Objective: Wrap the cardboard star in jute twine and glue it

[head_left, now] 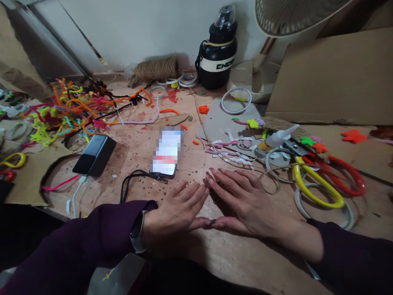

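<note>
My left hand [178, 207] lies flat on the wooden table [138, 147] with fingers stretched out and together, holding nothing. My right hand [242, 200] lies flat beside it the same way. The fingertips and thumbs of both hands touch, forming a triangle on the bare wood. A phone [167, 151] with a lit screen and a black lanyard lies just beyond my fingertips. A smartwatch sits on my left wrist. Both arms wear dark purple sleeves.
A pile of colourful pipe cleaners [70, 110] fills the far left. A black power bank [95, 155] lies left of the phone. Right are yellow and red rings [319, 186], a glue bottle [278, 137], paper scraps and cardboard [331, 78]. A black bottle [218, 49], twine spool [156, 67] and fan stand at the back.
</note>
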`<move>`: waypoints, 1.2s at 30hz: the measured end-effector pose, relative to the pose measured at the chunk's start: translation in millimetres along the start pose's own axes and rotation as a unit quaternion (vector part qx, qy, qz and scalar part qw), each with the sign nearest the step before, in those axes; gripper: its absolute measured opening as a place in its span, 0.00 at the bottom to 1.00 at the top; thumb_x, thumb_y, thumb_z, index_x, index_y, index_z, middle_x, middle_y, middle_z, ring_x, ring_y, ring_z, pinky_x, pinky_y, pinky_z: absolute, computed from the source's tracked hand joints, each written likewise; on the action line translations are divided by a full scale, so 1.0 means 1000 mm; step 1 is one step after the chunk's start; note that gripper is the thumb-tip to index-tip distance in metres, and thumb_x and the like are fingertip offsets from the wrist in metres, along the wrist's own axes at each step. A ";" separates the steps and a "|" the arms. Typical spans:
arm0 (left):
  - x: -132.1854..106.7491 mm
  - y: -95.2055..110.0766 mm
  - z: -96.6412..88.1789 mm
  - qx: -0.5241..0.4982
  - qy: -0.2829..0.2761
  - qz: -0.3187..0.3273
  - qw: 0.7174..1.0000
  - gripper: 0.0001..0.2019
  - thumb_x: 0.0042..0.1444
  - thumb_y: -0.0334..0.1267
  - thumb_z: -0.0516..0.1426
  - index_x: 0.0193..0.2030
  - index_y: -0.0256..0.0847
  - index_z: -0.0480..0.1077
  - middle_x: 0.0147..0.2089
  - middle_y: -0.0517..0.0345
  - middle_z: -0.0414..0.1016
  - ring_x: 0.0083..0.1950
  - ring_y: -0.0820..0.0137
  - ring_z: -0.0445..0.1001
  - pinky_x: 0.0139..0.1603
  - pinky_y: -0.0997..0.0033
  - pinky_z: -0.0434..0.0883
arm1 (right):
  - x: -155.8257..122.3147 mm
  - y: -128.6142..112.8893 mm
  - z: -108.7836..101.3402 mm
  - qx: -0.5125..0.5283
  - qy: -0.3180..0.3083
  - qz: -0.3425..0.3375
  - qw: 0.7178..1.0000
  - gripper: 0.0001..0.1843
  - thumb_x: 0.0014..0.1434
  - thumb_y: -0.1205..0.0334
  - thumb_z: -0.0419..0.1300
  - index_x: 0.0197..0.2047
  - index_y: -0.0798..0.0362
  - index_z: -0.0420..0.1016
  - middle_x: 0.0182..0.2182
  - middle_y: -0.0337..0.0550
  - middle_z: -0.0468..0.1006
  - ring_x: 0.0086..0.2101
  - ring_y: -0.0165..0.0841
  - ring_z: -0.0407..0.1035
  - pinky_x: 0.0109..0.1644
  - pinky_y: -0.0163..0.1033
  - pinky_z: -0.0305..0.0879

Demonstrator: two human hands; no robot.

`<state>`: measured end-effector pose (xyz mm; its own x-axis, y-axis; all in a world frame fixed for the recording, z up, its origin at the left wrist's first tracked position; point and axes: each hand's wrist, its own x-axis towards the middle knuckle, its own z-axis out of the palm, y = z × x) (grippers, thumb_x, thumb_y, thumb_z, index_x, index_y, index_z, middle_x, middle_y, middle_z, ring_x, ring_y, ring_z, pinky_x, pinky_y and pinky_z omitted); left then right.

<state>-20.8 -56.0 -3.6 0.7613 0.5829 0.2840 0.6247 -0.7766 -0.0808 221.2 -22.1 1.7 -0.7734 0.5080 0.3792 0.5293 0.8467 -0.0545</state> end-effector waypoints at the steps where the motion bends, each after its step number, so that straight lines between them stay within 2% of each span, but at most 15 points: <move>1: 0.000 0.000 0.001 -0.001 -0.002 0.002 1.000 0.28 0.70 0.54 0.49 0.61 0.29 0.68 0.57 0.47 0.76 0.58 0.61 0.69 0.63 0.59 0.59 | 0.000 0.000 0.002 0.002 -0.009 -0.001 1.000 0.43 0.65 0.32 0.48 0.64 0.62 0.68 0.62 0.62 0.70 0.61 0.50 0.60 0.62 0.55 0.53; 8: 0.002 -0.001 0.001 0.009 0.012 0.004 1.000 0.26 0.69 0.55 0.49 0.55 0.34 0.72 0.55 0.48 0.76 0.56 0.62 0.70 0.61 0.62 0.61 | 0.001 0.002 0.009 -0.004 -0.037 0.006 0.999 0.46 0.64 0.29 0.44 0.64 0.63 0.68 0.64 0.63 0.66 0.64 0.53 0.56 0.65 0.58 0.48; 14: 0.003 -0.001 0.003 -0.016 0.050 -0.011 0.999 0.24 0.70 0.52 0.49 0.56 0.32 0.71 0.53 0.49 0.78 0.55 0.63 0.72 0.62 0.63 0.62 | 0.005 0.000 0.010 0.023 -0.047 0.039 0.998 0.40 0.66 0.34 0.46 0.60 0.60 0.72 0.62 0.65 0.69 0.64 0.57 0.55 0.64 0.62 0.52; 17: 0.004 -0.002 0.002 -0.029 0.048 -0.013 0.998 0.25 0.70 0.53 0.50 0.56 0.31 0.70 0.52 0.48 0.78 0.55 0.63 0.72 0.62 0.63 0.62 | 0.008 0.000 0.009 0.031 -0.041 0.046 0.998 0.38 0.67 0.35 0.46 0.58 0.60 0.74 0.60 0.65 0.71 0.64 0.58 0.56 0.63 0.64 0.54; 22: 0.005 -0.002 -0.002 -0.037 0.026 -0.006 0.999 0.26 0.71 0.53 0.48 0.58 0.30 0.69 0.53 0.47 0.77 0.56 0.62 0.71 0.61 0.62 0.61 | 0.004 0.010 0.000 0.050 -0.006 0.051 0.997 0.32 0.71 0.43 0.43 0.62 0.58 0.70 0.62 0.62 0.68 0.63 0.52 0.58 0.61 0.61 0.57; 27: 0.004 -0.003 0.000 -0.037 0.040 -0.009 0.998 0.26 0.71 0.54 0.47 0.57 0.32 0.69 0.54 0.48 0.77 0.56 0.62 0.70 0.60 0.62 0.62 | -0.001 0.011 -0.008 0.012 0.019 0.024 0.999 0.27 0.69 0.47 0.50 0.60 0.59 0.70 0.58 0.61 0.73 0.60 0.49 0.62 0.61 0.57 0.57; 36: 0.007 -0.004 -0.001 -0.053 0.036 -0.010 0.998 0.25 0.70 0.53 0.49 0.57 0.30 0.70 0.53 0.49 0.78 0.54 0.63 0.72 0.58 0.63 0.63 | 0.006 0.004 0.012 -0.008 -0.031 0.038 0.999 0.37 0.66 0.36 0.47 0.65 0.56 0.67 0.65 0.59 0.66 0.64 0.52 0.57 0.67 0.60 0.47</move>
<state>-17.9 -49.3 -0.8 0.7326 0.5821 0.3529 0.6145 -0.7885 0.0249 214.6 -13.4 -6.8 -0.7511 0.5791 0.3171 0.5920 0.8033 -0.0648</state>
